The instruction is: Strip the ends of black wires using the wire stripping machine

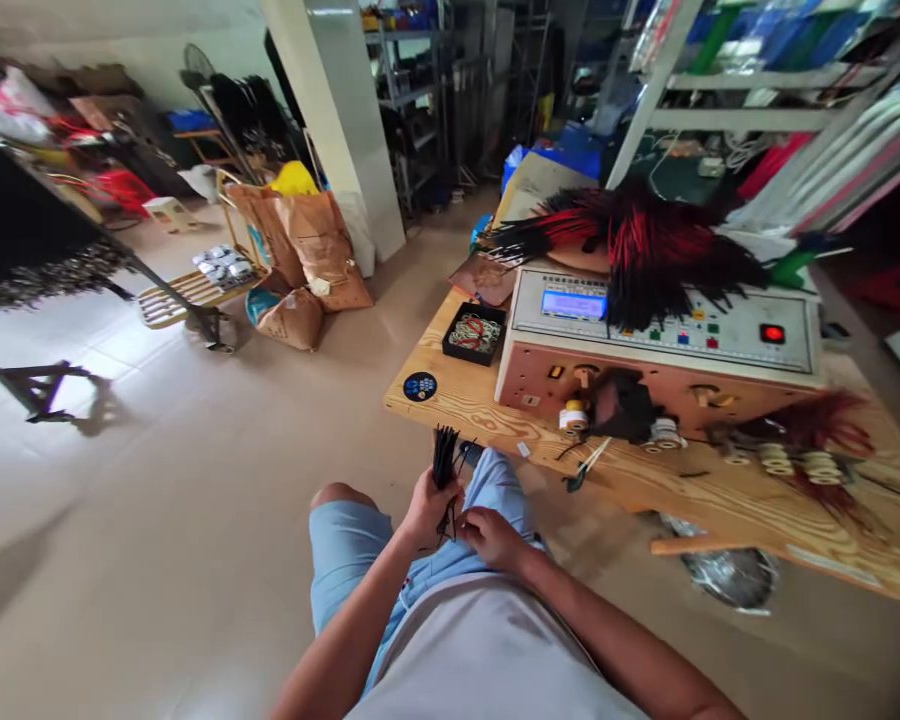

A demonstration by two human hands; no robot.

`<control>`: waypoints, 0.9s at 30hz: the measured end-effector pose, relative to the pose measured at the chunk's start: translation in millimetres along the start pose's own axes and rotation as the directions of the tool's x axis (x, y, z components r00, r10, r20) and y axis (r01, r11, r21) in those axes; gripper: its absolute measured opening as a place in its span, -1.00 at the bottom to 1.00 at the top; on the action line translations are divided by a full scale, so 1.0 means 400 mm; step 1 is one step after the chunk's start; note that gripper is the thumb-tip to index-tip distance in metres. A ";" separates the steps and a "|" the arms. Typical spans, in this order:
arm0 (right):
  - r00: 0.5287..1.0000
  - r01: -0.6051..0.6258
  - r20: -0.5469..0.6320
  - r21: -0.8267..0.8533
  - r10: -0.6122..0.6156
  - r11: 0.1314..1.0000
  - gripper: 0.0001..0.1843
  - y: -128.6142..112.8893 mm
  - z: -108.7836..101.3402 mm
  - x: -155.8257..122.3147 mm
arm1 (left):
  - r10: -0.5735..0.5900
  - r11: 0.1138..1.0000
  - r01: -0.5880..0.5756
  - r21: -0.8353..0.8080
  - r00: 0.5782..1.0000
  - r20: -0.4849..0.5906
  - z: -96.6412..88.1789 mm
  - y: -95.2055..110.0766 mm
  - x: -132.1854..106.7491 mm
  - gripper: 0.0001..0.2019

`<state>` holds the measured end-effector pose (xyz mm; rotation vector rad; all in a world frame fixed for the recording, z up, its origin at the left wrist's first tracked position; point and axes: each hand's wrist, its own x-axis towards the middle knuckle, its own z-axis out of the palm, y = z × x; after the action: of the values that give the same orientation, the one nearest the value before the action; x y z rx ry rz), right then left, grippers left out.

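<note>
My left hand (426, 507) is closed round a small bundle of short black wires (445, 458) that stands upright out of the fist, over my lap. My right hand (495, 537) sits just beside it, fingers curled in against the lower end of the same bundle. Both hands hover above my blue shorts (352, 545), in front of the wooden table's (720, 490) near edge.
On the table stands a wire-cutting machine (667, 345) with a lit display and red button, and heaps of red and black wires (645, 245) on top. A black tray of rubber bands (475, 333) is at its left; scissors (585, 468) lie near the edge. Brown paper sacks (307, 260) sit on the floor.
</note>
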<state>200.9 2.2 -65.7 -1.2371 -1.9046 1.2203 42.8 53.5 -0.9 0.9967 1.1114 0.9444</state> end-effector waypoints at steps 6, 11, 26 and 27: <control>0.747 -0.433 -0.647 -0.302 0.151 0.849 -0.73 0.128 -0.239 -0.038 | -0.049 0.999 0.048 -0.023 0.997 -0.057 -0.007 -0.008 0.005 -0.49; 0.639 -0.641 -0.729 -0.329 0.245 0.693 -0.73 0.180 -0.322 0.004 | -0.072 0.996 0.072 0.045 0.997 -0.009 -0.011 -0.024 0.021 -0.45; 0.625 -0.521 -0.771 -0.298 0.120 0.800 -0.62 0.168 -0.285 -0.068 | -0.106 0.994 0.106 0.038 0.994 -0.003 -0.038 -0.006 0.016 -0.46; 0.636 -0.495 -0.767 -0.322 0.085 0.807 -0.64 0.172 -0.281 -0.104 | -0.105 0.994 0.105 0.035 0.994 -0.006 -0.043 -0.005 0.017 -0.46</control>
<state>337.5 19.3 -78.3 -2.0192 -1.4364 0.1937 27.2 61.8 -7.0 0.9559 1.1762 0.8449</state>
